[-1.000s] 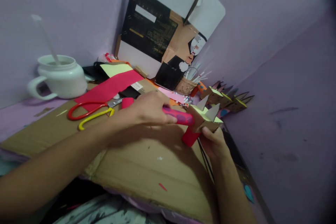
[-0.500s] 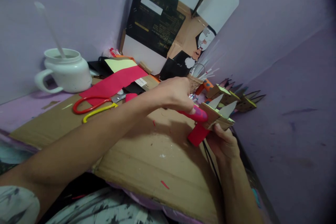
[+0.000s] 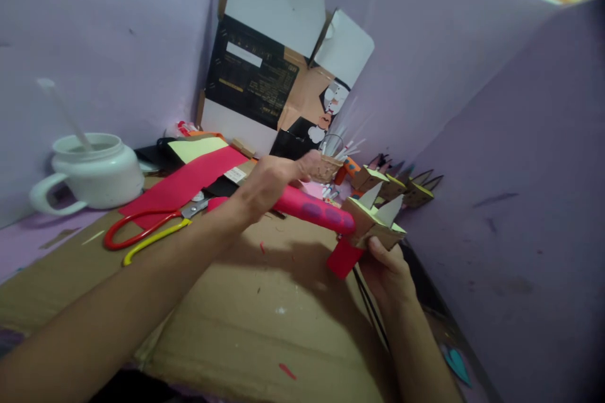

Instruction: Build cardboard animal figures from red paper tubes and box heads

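Observation:
My right hand (image 3: 390, 274) grips a small cardboard piece (image 3: 382, 237) with pale pointed paper ears on top, its thumb pressed on the near face. A red paper tube (image 3: 316, 213) with purple spots meets the left side of that piece. At the tube's other end, my left hand (image 3: 271, 186) is closed around it, though some of its fingers are hidden. Below the join hangs a flat red paper strip (image 3: 344, 258). Thin black cords (image 3: 371, 302) run down beside my right wrist.
Red-and-yellow-handled scissors (image 3: 151, 230) lie by a long red paper sheet (image 3: 189, 182). A white mug (image 3: 97, 173) with a stick stands left. Behind are an opened box (image 3: 265, 75), a cardboard cup (image 3: 329, 167) of white sticks and several eared cardboard figures (image 3: 418, 192). Cardboard (image 3: 227, 327) covers the table.
My left hand has moved left along the tube, away from the cardboard piece, uncovering more of the purple spots. My right hand still holds the piece. The camera view has shifted.

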Motion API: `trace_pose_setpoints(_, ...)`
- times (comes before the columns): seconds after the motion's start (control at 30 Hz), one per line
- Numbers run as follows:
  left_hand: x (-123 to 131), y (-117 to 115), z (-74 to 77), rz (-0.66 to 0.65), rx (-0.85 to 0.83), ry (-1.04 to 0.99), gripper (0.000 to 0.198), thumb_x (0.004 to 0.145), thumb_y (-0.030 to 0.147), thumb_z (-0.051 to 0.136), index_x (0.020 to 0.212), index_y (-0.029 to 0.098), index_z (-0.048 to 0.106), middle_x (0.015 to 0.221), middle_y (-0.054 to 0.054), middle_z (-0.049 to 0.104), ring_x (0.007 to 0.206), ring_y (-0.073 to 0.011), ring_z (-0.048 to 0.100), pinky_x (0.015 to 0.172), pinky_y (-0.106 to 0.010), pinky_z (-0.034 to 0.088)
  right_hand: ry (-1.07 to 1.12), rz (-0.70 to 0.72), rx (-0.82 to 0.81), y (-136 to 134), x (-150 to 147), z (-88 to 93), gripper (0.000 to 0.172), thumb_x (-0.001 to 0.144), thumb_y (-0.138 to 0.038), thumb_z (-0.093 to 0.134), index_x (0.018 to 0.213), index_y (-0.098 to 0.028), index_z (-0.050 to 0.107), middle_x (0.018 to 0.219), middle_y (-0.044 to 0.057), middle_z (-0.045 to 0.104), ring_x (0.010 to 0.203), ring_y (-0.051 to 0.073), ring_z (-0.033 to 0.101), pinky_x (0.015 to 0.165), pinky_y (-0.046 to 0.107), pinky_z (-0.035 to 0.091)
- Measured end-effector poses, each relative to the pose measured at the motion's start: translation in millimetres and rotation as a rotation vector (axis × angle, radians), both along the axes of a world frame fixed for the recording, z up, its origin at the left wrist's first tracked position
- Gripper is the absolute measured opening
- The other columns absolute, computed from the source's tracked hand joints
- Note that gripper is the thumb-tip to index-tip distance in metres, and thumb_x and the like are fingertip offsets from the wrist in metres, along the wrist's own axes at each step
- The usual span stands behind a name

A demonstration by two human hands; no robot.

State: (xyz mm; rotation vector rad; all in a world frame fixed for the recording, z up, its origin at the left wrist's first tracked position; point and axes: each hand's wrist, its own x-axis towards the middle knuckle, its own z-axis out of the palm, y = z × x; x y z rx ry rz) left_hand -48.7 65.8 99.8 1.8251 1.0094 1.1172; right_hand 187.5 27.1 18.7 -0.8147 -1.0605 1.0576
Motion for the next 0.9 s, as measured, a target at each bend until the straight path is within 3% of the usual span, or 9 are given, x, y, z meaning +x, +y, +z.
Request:
trace_pose_setpoints(0.13, 3.5, 2.9, -4.1, -0.121, -0.264, -0.406, 0.058, 0.078, 0.064, 0.045, 0.097, 0.012, 0.063, 0.079, -0.011, 0.068, 0.078, -0.0259, 0.064, 0.06, -0.037, 0.051, 0.062, 0.003, -0.052, 2.2, 1.7, 0.5, 0.046, 0.064, -0.036, 0.074, 0.108, -0.026, 0.064, 0.107, 0.003, 0.07, 0.098, 0.028, 0.063, 0.096, 0.047, 0.044)
trace_pose_setpoints(0.2, 6.9, 2.1, -7.8, -0.171, -0.233, -0.497, 0.054, 0.076, 0.056, 0.054, 0.109, 0.013, 0.057, 0.098, -0.012, 0.066, 0.09, -0.026, 0.062, 0.064, -0.034, 0.053, 0.116, 0.012, -0.106, 2.9, 2.9, 1.1, 0.046, 0.064, -0.04, 0.073, 0.107, -0.026, 0.064, 0.108, 0.003, 0.069, 0.101, 0.029, 0.062, 0.096, 0.049, 0.045)
trace_pose_setpoints(0.3, 11.3, 1.7, -14.2, -0.176, -0.136, -0.541, 0.067, 0.073, 0.046, 0.063, 0.128, 0.015, 0.041, 0.121, -0.014, 0.054, 0.098, -0.0241, 0.058, 0.064, -0.029, 0.053, 0.165, 0.062, -0.17, 3.7, 5.6, 0.8, 0.046, 0.067, -0.048, 0.069, 0.109, -0.028, 0.063, 0.112, 0.003, 0.068, 0.106, 0.03, 0.061, 0.096, 0.051, 0.044)
trace_pose_setpoints(0.4, 11.6, 3.6, -18.2, -0.107, -0.05, -0.47, 0.081, 0.07, 0.045, 0.066, 0.138, 0.02, 0.028, 0.132, -0.016, 0.044, 0.091, -0.0211, 0.059, 0.062, -0.028, 0.052, 0.14, 0.115, -0.203, 5.0, 8.6, -1.7, 0.046, 0.07, -0.05, 0.065, 0.111, -0.029, 0.061, 0.114, 0.003, 0.068, 0.108, 0.03, 0.06, 0.096, 0.052, 0.044)
trace_pose_setpoints(0.5, 7.3, 3.9, -17.0, -0.02, 0.077, -0.367, 0.083, 0.068, 0.047, 0.067, 0.138, 0.026, 0.029, 0.132, -0.013, 0.045, 0.086, -0.0198, 0.06, 0.067, -0.03, 0.053, 0.092, 0.129, -0.188, 5.5, 9.3, -4.4, 0.041, 0.073, -0.049, 0.063, 0.11, -0.031, 0.061, 0.11, 0.001, 0.069, 0.104, 0.029, 0.062, 0.094, 0.051, 0.047)
trace_pose_setpoints(0.6, 1.6, 0.2, -11.2, 0.015, 0.195, -0.231, 0.082, 0.065, 0.045, 0.071, 0.137, 0.03, 0.033, 0.134, -0.01, 0.044, 0.101, -0.0275, 0.057, 0.073, -0.033, 0.052, 0.087, 0.105, -0.189, 3.1, 4.8, -4.3, 0.037, 0.073, -0.044, 0.065, 0.107, -0.031, 0.063, 0.105, 0.0, 0.071, 0.096, 0.026, 0.065, 0.089, 0.047, 0.051)
trace_pose_setpoints(0.7, -4.1, -4.6, -4.3, 0.0, 0.383, -0.036, 0.085, 0.054, 0.04, 0.08, 0.131, 0.03, 0.044, 0.14, -0.007, 0.038, 0.122, -0.037, 0.042, 0.086, -0.04, 0.049, 0.074, 0.094, -0.201, -1.6, -3.2, -0.6, 0.037, 0.07, -0.04, 0.069, 0.106, -0.028, 0.065, 0.099, 0.0, 0.073, 0.085, 0.024, 0.067, 0.081, 0.041, 0.055)
trace_pose_setpoints(0.8, -12.1, -7.2, -0.5, -0.044, 0.591, 0.134, 0.082, 0.05, 0.036, 0.083, 0.125, 0.029, 0.051, 0.145, -0.006, 0.032, 0.13, -0.0364, 0.032, 0.101, -0.045, 0.038, 0.068, 0.092, -0.174, -6.1, -10.1, 5.3, 0.037, 0.067, -0.038, 0.072, 0.102, -0.026, 0.068, 0.091, 0.001, 0.074, 0.077, 0.022, 0.067, 0.076, 0.037, 0.056)
trace_pose_setpoints(0.9, -22.8, -6.9, -2.4, -0.058, 0.744, 0.186, 0.076, 0.056, 0.035, 0.081, 0.125, 0.027, 0.05, 0.144, -0.009, 0.033, 0.13, -0.0327, 0.034, 0.106, -0.045, 0.032, 0.11, 0.078, -0.137, -8.8, -14.0, 11.0, 0.037, 0.063, -0.035, 0.075, 0.098, -0.024, 0.069, 0.091, 0.0, 0.074, 0.079, 0.021, 0.067, 0.077, 0.034, 0.054)
